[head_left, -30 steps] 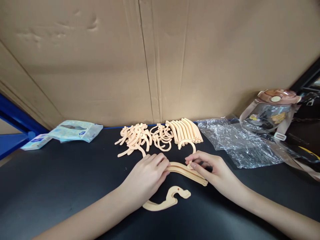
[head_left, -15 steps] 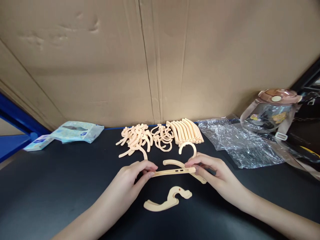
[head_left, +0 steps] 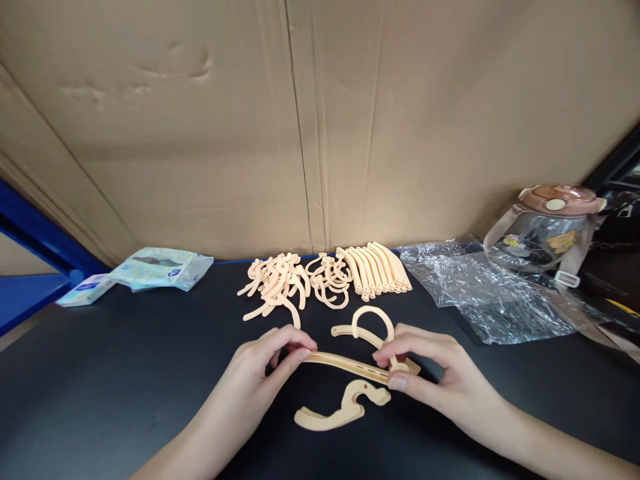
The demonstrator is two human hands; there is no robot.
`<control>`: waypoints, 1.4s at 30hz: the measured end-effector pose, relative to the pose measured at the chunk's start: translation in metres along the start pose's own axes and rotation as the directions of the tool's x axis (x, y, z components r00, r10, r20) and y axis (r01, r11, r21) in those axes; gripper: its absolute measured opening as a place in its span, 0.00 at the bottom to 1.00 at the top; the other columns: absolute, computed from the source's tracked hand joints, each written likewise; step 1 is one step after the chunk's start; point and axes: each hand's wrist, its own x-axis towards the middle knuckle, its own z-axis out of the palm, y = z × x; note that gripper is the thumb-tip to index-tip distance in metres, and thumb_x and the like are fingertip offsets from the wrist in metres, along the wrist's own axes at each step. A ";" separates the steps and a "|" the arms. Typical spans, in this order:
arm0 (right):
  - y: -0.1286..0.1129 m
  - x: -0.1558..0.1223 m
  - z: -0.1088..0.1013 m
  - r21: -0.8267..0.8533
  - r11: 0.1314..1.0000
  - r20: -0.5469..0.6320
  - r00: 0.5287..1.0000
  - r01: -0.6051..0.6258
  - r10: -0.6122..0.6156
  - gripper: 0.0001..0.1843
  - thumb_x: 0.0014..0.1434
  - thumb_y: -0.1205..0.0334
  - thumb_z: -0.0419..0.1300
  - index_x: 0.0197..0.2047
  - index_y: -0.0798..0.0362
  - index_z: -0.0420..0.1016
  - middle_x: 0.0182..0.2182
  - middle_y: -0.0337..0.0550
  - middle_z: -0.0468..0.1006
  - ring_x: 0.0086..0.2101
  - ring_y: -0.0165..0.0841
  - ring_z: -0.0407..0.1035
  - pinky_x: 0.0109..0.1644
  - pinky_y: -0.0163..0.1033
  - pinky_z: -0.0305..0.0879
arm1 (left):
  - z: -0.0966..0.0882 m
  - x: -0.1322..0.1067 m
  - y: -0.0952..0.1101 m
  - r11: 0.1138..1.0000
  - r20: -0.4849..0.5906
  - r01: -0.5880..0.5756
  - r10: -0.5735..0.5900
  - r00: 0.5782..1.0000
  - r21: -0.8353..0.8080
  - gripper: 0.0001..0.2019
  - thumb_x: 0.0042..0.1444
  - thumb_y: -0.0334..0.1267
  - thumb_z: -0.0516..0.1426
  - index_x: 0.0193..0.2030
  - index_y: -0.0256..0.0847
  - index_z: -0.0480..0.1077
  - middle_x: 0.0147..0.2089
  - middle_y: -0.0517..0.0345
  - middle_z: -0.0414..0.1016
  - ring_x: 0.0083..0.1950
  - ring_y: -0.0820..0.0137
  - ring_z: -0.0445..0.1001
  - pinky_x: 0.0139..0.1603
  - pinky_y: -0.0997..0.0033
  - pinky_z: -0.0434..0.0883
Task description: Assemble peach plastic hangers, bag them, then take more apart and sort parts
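My left hand (head_left: 273, 363) is closed in a pinch on the left end of a beige plastic hanger arm (head_left: 345, 364), a long slotted strip. At its other end my right hand (head_left: 433, 373) pinches the arm together with the base of a hanger hook (head_left: 374, 312). The hook's curve rises above the fingers and opens to the left. Behind them another hanger arm (head_left: 357, 331) lies on the table, its right part hidden by the hook and hand. In front lies a curved beige hanger piece (head_left: 333, 420) with a notch and a small hole.
At the back of the black table (head_left: 165, 360) are a pile of curved hanger pieces (head_left: 280, 277), several hooks (head_left: 333, 280) and a row of hanger arms (head_left: 377, 270). Clear plastic bags (head_left: 490, 300) and a strapped bottle (head_left: 555, 227) sit right; blue packets (head_left: 165, 267) left. Cardboard (head_left: 225, 133) stands behind.
The held arm's right end has dipped and its slotted face has turned. The hook has come nearer with my right hand, its base now visible at the arm's end. The view has shifted slightly.
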 end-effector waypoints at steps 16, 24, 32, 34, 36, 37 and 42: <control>-0.030 -0.008 0.022 -0.270 0.898 0.149 0.936 0.347 -0.317 0.12 0.62 0.57 0.60 0.45 0.55 0.75 0.31 0.45 0.78 0.31 0.32 0.70 0.36 0.35 0.67 | 0.013 -0.009 0.029 0.433 0.223 0.477 -0.516 0.827 -0.765 0.23 0.46 0.50 0.67 0.47 0.42 0.74 0.44 0.53 0.79 0.47 0.62 0.72 0.46 0.69 0.66; -0.013 -0.007 0.010 0.088 0.981 0.001 0.984 -0.175 0.176 0.15 0.70 0.58 0.48 0.49 0.43 0.75 0.35 0.38 0.74 0.40 0.30 0.68 0.48 0.37 0.62 | -0.002 -0.009 0.027 0.706 0.262 0.414 -0.321 0.910 -0.575 0.21 0.63 0.52 0.51 0.53 0.42 0.73 0.28 0.60 0.70 0.37 0.67 0.70 0.42 0.71 0.64; -0.005 0.002 0.011 0.507 0.803 0.045 0.941 -0.312 0.337 0.30 0.61 0.59 0.62 0.63 0.40 0.57 0.34 0.33 0.74 0.34 0.27 0.68 0.44 0.37 0.63 | 0.008 -0.021 0.023 0.877 0.203 -0.426 0.386 0.900 0.223 0.07 0.66 0.31 0.43 0.43 0.42 0.60 0.30 0.63 0.69 0.25 0.72 0.66 0.25 0.73 0.57; -0.007 0.003 0.011 0.495 0.791 0.105 0.928 -0.361 0.358 0.12 0.59 0.58 0.64 0.47 0.48 0.72 0.35 0.36 0.76 0.35 0.28 0.69 0.44 0.36 0.64 | 0.012 -0.021 0.023 0.776 0.214 -0.511 0.464 0.860 0.369 0.07 0.65 0.29 0.43 0.38 0.42 0.58 0.27 0.63 0.66 0.22 0.71 0.63 0.23 0.71 0.55; -0.008 0.002 0.011 0.504 0.774 0.130 0.920 -0.383 0.370 0.08 0.57 0.57 0.65 0.35 0.52 0.74 0.35 0.38 0.77 0.35 0.27 0.69 0.43 0.35 0.64 | 0.015 -0.021 0.024 0.686 0.232 -0.551 0.506 0.831 0.475 0.08 0.64 0.29 0.43 0.35 0.42 0.57 0.26 0.63 0.64 0.21 0.70 0.61 0.22 0.69 0.54; -0.008 0.002 0.011 0.520 0.759 0.137 0.915 -0.393 0.380 0.08 0.57 0.56 0.66 0.33 0.52 0.75 0.35 0.37 0.77 0.34 0.27 0.69 0.43 0.35 0.64 | 0.016 -0.021 0.025 0.649 0.241 -0.566 0.524 0.817 0.509 0.08 0.64 0.29 0.43 0.34 0.42 0.57 0.25 0.63 0.64 0.21 0.70 0.61 0.22 0.68 0.53; -0.008 -0.003 0.014 0.571 0.680 0.197 0.881 -0.459 0.429 0.11 0.52 0.57 0.69 0.37 0.52 0.75 0.29 0.37 0.78 0.32 0.28 0.71 0.43 0.36 0.65 | 0.019 -0.021 0.031 0.536 0.312 -0.616 0.552 0.773 0.577 0.08 0.62 0.30 0.46 0.32 0.41 0.60 0.26 0.60 0.65 0.25 0.67 0.62 0.24 0.65 0.55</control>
